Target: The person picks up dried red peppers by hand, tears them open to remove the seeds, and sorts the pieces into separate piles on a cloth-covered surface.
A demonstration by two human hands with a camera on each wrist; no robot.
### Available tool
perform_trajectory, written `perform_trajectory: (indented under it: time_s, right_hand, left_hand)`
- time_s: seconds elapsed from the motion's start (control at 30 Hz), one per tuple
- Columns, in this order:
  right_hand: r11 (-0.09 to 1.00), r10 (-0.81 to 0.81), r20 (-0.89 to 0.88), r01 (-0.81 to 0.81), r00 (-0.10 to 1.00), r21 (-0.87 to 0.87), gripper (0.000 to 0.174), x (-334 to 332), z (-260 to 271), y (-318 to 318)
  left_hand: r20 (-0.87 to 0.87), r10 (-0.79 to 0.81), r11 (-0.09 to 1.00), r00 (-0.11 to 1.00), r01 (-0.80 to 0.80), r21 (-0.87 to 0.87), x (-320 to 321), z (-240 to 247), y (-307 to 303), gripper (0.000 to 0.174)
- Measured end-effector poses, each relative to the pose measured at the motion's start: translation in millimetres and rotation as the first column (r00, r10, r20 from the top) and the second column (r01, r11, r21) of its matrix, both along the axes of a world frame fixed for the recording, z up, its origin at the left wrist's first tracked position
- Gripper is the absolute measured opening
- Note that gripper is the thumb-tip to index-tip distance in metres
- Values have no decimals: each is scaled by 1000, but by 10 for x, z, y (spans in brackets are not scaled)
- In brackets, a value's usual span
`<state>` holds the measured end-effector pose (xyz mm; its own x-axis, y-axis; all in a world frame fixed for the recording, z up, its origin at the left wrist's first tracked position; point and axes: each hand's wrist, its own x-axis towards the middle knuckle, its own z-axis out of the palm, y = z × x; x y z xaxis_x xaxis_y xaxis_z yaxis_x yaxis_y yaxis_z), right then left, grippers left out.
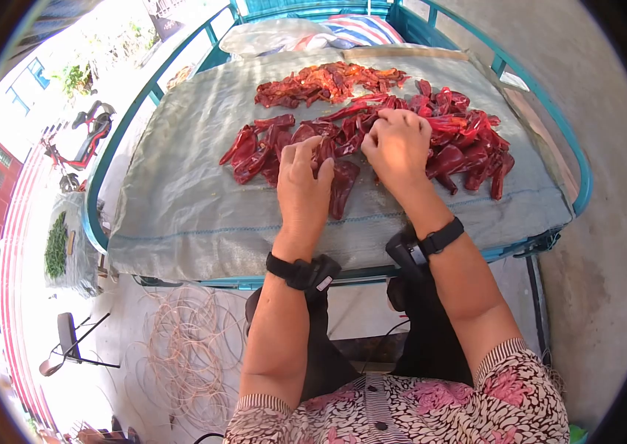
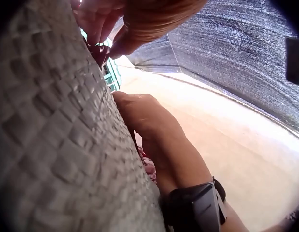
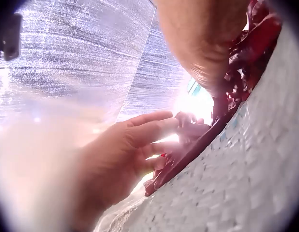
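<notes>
Dark red, shiny dried peppers [image 1: 476,152] lie in a loose band on the woven sheet [image 1: 202,207]. My left hand [image 1: 303,185] is at the near side of the band, thumb apart from the fingers; in the left wrist view this hand [image 2: 149,19] pinches a dark red pepper [image 2: 99,54]. In the right wrist view the left hand [image 3: 120,159] has its fingers around a long pepper piece [image 3: 181,157]. My right hand [image 1: 400,152] grips at peppers in the middle of the band, fingers bent down; its fingertips are hidden.
A separate orange-red pile [image 1: 328,80] lies farther back. Sacks [image 1: 276,37] rest behind it. Teal rails [image 1: 550,103] border the cart bed on both sides. Coiled strands [image 1: 191,348] and a small folding stool [image 1: 68,337] are on the ground at the left.
</notes>
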<state>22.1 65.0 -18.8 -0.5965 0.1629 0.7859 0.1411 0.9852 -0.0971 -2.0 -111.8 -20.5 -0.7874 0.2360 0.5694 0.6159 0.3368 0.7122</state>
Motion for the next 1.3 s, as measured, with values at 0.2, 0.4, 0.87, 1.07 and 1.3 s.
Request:
perform_trajectory:
  time_s: [0.2,0.4,0.87,1.07,1.3]
  right_hand:
    - [849,420,-232,-470,878,-241,10,100,245,-81]
    - [606,702,-117,-675,703,-422,16,195,254,-236]
    - [999,41,351,-46,935,7,32,-139,-1,-170]
    - [997,50,268,-66,962,51,33,-140,-68,-103]
    - [999,39,246,-29,968,-40,25,-198,-47,-126]
  left_hand:
    - [267,-116,932,957,12,362,30,140,45,28]
    - [391,-304,766,869,-21,643,-15,195,-76,23]
    - [387,-237,910,891,64,410,-101,75,-51,34]
    - [356,-195,900,914,23,435,-59,91,-55,27]
    - [302,-161,924,939,36,381,-38,71,10,25]
